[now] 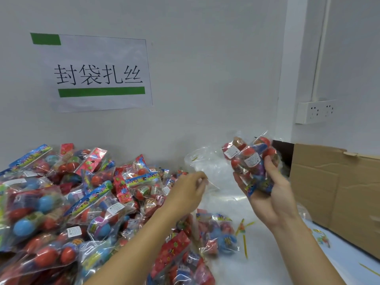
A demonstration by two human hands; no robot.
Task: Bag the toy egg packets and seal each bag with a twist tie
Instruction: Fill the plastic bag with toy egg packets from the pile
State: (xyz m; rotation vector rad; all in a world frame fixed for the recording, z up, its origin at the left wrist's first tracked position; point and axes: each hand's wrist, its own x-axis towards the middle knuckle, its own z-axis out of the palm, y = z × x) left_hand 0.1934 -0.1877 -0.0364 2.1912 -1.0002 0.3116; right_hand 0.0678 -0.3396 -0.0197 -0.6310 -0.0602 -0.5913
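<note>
My right hand grips a bunch of toy egg packets, held upright above the white table. My left hand pinches the edge of a clear plastic bag that lies crumpled against the wall between the hands. A big heap of toy egg packets with red and blue eggs covers the table's left side. More packets lie under my forearms. Yellow-green twist ties lie on the table near my right wrist.
A brown cardboard box stands at the right, close to my right arm. More twist ties lie beside it. A paper sign hangs on the white wall, and a wall socket sits at upper right.
</note>
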